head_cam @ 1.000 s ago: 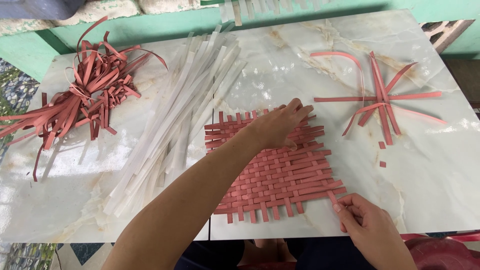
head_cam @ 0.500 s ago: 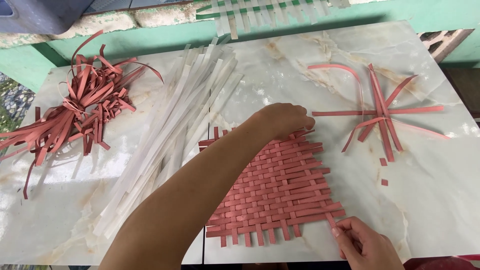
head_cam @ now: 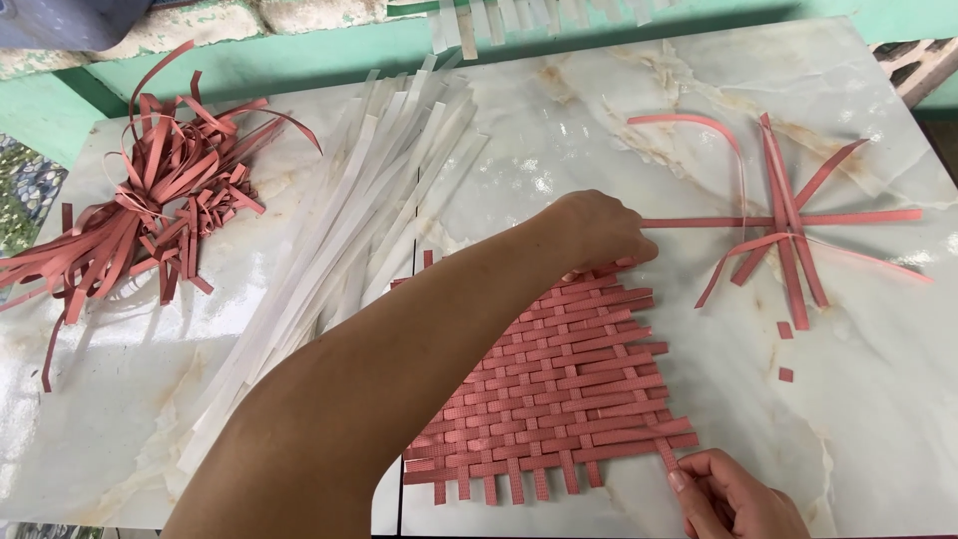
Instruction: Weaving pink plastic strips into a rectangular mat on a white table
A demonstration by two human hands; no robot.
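A red woven mat of flat strips lies on the marble table, turned a little askew. My left hand reaches across it and rests closed on the mat's far corner, by the end of a long red strip. At the mat's near right corner my right hand pinches the end of a protruding red strip.
A loose heap of red strips lies at the far left. A long bundle of white strips runs diagonally beside it. Several crossed red strips lie at the right, with small red offcuts below them.
My left hand has slid to the right along the mat's far edge to its corner. The mat has turned slightly. My right hand stays at the near right corner.
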